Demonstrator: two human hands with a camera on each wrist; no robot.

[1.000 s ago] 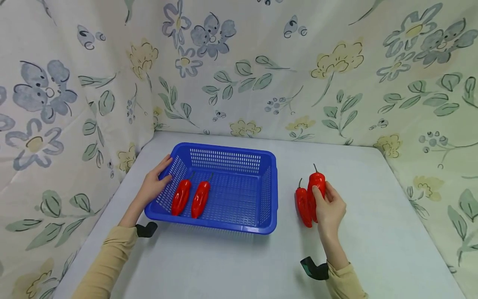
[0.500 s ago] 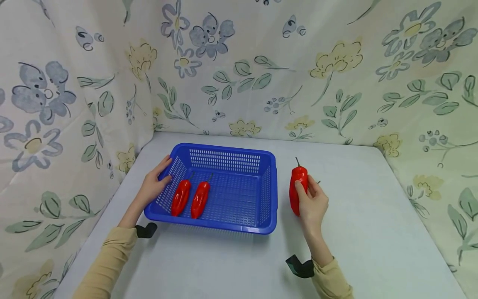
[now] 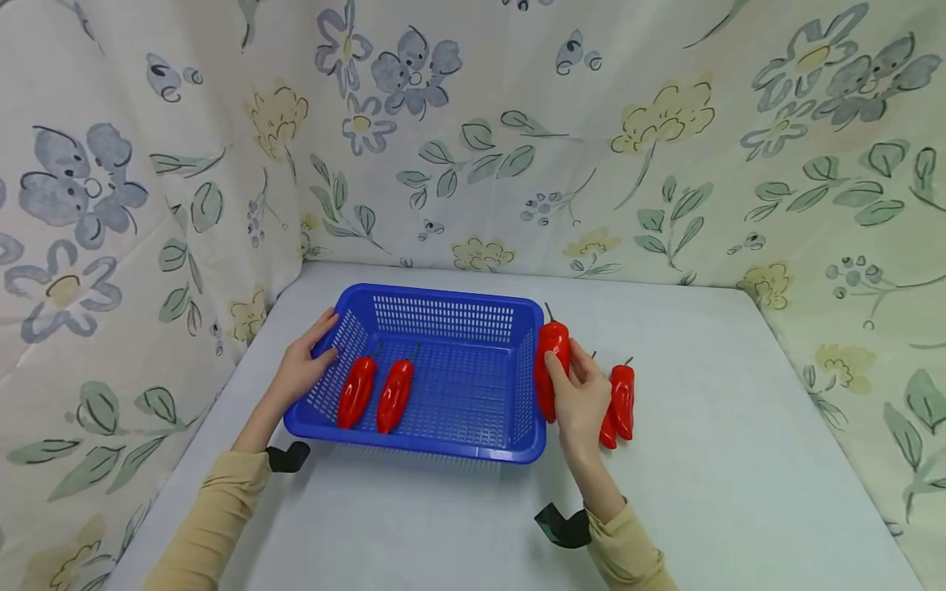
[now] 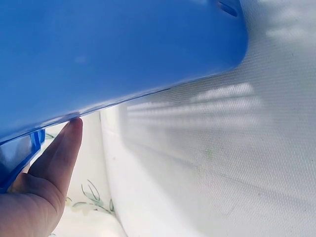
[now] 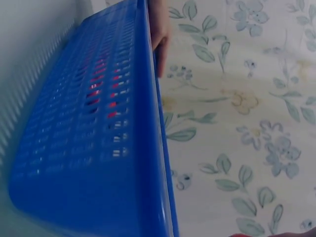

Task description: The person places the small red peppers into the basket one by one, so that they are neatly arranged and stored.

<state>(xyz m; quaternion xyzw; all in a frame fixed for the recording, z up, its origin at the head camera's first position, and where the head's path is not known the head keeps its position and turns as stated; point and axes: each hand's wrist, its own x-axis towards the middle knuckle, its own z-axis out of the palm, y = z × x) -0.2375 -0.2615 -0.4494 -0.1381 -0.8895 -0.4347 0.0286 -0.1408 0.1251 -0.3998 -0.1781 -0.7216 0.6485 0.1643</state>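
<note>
In the head view, my left hand (image 3: pixel 304 367) holds the left rim of a blue plastic basket (image 3: pixel 414 447), thumb on the inner side. Two red chili peppers (image 3: pixel 357 392) with thin dark stems lie inside, toward the basket's left. My right hand (image 3: pixel 584 402) grips another red pepper (image 3: pixel 553 353) between thumb and fingers, upright by the basket's right rim. From above I cannot tell whether it touches the rim. Two more red peppers (image 3: pixel 623 402) lie on the table right of that hand, one partly hidden by it. The left wrist view shows my left thumb and fingers (image 4: pixel 74 138) at the rim.
A white table (image 3: pixel 709 460) carries everything. Floral cloth (image 3: pixel 473 189) hangs behind it and along both sides. In the right wrist view the basket's slotted wall (image 5: pixel 84 128) fills the left part, with red showing through the slots.
My right hand has lifted a pepper from beside the others and carried it left to the basket's right rim. The peppers left on the table show again. My left hand stays on the basket.
</note>
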